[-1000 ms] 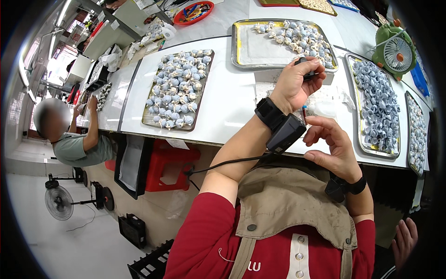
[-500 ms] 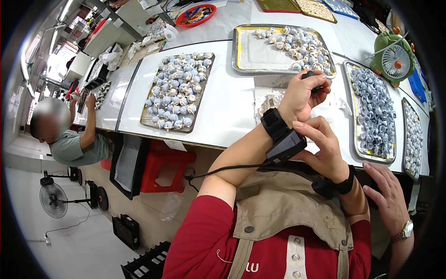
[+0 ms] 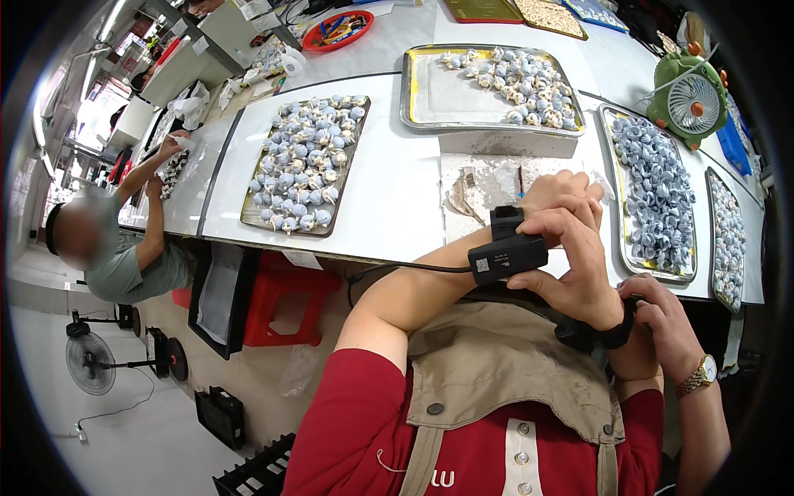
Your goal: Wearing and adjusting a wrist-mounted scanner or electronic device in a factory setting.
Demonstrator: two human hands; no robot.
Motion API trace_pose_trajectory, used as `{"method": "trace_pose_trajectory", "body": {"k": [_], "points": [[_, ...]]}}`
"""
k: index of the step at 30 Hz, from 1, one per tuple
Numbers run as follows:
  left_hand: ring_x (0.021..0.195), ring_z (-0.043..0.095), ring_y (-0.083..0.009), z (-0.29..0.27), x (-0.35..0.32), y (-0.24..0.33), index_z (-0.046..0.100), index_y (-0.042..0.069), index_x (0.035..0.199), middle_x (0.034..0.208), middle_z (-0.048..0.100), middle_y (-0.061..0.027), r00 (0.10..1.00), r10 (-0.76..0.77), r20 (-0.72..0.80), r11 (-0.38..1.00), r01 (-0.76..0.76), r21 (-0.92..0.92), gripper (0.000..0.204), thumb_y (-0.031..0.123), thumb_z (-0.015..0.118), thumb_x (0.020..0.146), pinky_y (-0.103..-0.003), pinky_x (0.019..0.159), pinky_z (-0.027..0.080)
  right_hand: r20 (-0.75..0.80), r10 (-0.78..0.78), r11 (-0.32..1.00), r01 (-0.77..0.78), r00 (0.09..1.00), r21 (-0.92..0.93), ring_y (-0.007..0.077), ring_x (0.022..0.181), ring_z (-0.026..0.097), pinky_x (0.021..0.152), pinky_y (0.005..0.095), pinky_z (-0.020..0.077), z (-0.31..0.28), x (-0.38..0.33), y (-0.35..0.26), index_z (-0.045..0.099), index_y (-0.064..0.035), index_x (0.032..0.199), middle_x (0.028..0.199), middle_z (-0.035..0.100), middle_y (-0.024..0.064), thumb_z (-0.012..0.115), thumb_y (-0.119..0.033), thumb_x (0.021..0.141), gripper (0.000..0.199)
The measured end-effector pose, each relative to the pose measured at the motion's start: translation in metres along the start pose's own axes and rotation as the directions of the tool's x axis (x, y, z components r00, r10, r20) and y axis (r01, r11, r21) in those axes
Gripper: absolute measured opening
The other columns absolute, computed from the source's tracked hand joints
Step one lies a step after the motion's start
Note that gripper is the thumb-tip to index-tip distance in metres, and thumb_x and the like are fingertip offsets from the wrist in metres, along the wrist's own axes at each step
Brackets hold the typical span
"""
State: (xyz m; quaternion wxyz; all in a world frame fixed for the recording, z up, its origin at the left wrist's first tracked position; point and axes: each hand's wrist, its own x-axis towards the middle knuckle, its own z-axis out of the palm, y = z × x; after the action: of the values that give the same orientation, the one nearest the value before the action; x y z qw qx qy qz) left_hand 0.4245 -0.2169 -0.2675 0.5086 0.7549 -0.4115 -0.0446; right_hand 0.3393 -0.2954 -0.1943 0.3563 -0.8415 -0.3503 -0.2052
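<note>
A black wristband (image 3: 506, 221) circles my left wrist, and a small black box-shaped device (image 3: 509, 258) with a cable sits on that forearm. My right hand (image 3: 571, 256) closes its thumb and fingers about the device's right end. My left hand (image 3: 564, 192) is palm down over the table, its fingers curled; what they may hold is hidden. My right wrist wears another black band (image 3: 610, 332). Another person's hand (image 3: 662, 318), with a gold watch, touches that wrist from the right. Beside my left hand a thin red-and-blue tool (image 3: 521, 179) lies on a stained white sheet (image 3: 463, 194).
Trays of small blue-and-cream balls stand at left (image 3: 241, 217), back (image 3: 405, 91) and far right (image 3: 738, 289). Another tray (image 3: 635, 266) holds blue-grey cup-shaped pieces. A green fan (image 3: 693, 103) stands back right, a red basin (image 3: 339, 43) back left. A person (image 3: 136, 248) works at far left.
My left hand has turned palm down and come nearer; the dark object it held is out of sight. My right hand has closed on the device. The other person's hand has reached my right wrist.
</note>
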Motion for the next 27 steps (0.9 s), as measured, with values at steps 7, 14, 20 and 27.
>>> {"method": "trace_pose_trajectory", "body": {"k": [7, 14, 20, 27], "points": [[0.079, 0.06, -0.0246, 0.03, -0.03, 0.063, 0.06, 0.003, 0.092, 0.079, 0.059, -0.0101, 0.85, 0.325, 0.414, 0.945, -0.281, -0.166, 0.022, 0.015, 0.067, 0.075, -0.033, 0.065, 0.047, 0.5, 0.463, 0.668, -0.659, 0.732, 0.345, 0.0159, 0.089, 0.053, 0.076, 0.0304, 0.0435, -0.029, 0.001, 0.015, 0.057, -0.0005, 0.094, 0.084, 0.058, 0.007, 0.074, -0.042, 0.073, 0.05], [0.073, 0.062, -0.019, -0.002, -0.031, 0.132, 0.062, 0.003, 0.085, 0.08, 0.063, -0.011, 0.438, 0.522, 0.732, 0.781, 0.099, -0.616, 0.021, 0.021, 0.07, 0.077, -0.03, 0.062, 0.047, 0.635, 0.044, 0.219, -0.628, 0.771, 0.747, 0.0176, 0.112, 0.05, 0.096, 0.0312, 0.0401, -0.03, 0.016, 0.01, 0.046, -0.0037, 0.125, 0.127, 0.048, 0.0115, 0.069, -0.031, 0.082, 0.056], [0.057, 0.059, -0.0154, -0.047, -0.036, 0.166, 0.059, 0.0, 0.088, 0.071, 0.061, -0.0092, 0.817, 0.416, 0.4, 0.072, 0.409, -0.91, 0.031, 0.029, 0.069, 0.082, -0.025, 0.049, 0.046, 0.609, -0.086, 0.073, -0.605, 0.788, 0.793, 0.0183, 0.128, 0.036, 0.105, 0.0362, 0.0304, -0.01, 0.005, 0.017, 0.042, -0.0056, 0.129, 0.137, 0.039, 0.0128, 0.067, -0.026, 0.084, 0.055], [0.076, 0.051, -0.0132, -0.092, -0.015, 0.132, 0.058, 0.01, 0.104, 0.088, 0.055, -0.003, 0.957, 0.112, -0.269, -0.252, -0.235, -0.939, 0.024, 0.029, 0.047, 0.096, -0.026, 0.066, 0.043, 0.549, 0.131, 0.128, -0.563, 0.826, 0.817, 0.0151, 0.112, 0.051, 0.094, 0.029, 0.0415, 0.018, 0.005, 0.018, 0.038, -0.0023, 0.133, 0.121, 0.055, 0.0075, 0.066, -0.024, 0.086, 0.059]]}}
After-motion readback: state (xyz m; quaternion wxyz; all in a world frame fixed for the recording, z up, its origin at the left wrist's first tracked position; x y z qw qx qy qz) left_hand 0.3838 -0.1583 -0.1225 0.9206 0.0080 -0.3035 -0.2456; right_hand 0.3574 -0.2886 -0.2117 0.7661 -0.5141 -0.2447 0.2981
